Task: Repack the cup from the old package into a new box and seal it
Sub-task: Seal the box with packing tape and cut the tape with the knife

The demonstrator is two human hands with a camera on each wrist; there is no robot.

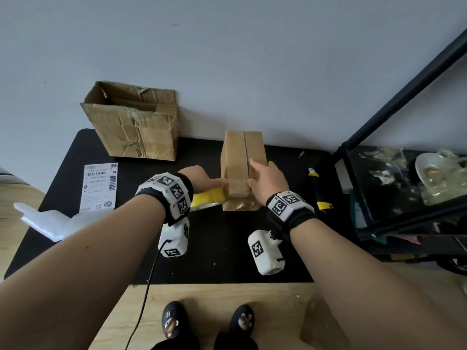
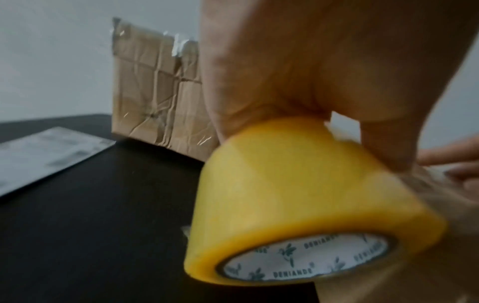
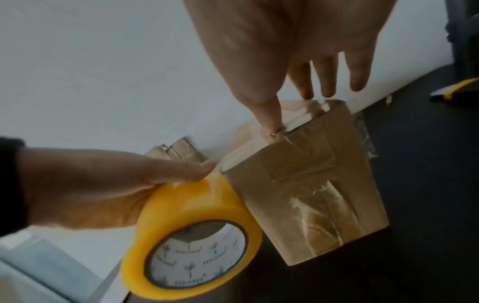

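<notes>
The new brown box [image 1: 242,157] stands closed on the black mat [image 1: 101,243], its top flaps meeting in a seam; clear tape shows on its near side [image 3: 318,205]. My left hand [image 1: 202,179] grips a yellow tape roll [image 1: 208,198] held against the box's left near edge; the roll [image 2: 298,194] fills the left wrist view. My right hand [image 1: 267,178] lies flat on the box top with straight fingers [image 3: 328,78], thumb pressing at the near edge. The crumpled old package [image 1: 134,122] stands open at the back left. The cup is not visible.
A shipping label sheet [image 1: 99,186] and white foam wrap [image 1: 48,221] lie at the left of the mat. A yellow-and-black utility knife [image 1: 319,190] lies right of the box. A dark rack [image 1: 404,188] with plastic scraps stands at the right.
</notes>
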